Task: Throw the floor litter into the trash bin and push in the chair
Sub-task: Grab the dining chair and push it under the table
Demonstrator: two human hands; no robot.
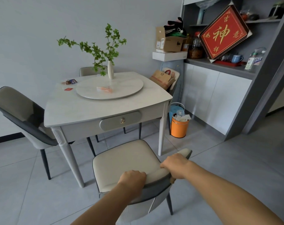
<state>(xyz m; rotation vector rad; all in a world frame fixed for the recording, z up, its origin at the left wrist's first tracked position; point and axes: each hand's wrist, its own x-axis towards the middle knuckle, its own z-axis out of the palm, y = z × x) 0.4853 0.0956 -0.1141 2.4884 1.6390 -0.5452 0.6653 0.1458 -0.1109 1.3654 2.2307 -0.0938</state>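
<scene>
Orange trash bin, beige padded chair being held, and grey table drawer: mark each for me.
Orange trash bin (pixel 179 128): head view, on its front wall.
Beige padded chair (pixel 125 158): head view, on the bare seat cushion.
Grey table drawer (pixel 120 120): head view, on the oval front panel beside the brass pull.

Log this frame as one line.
phase: chair push-in | left hand: gripping chair backrest | right hand: gripping backrest | chair: seat outside dining table | orange trash bin: holds litter
</scene>
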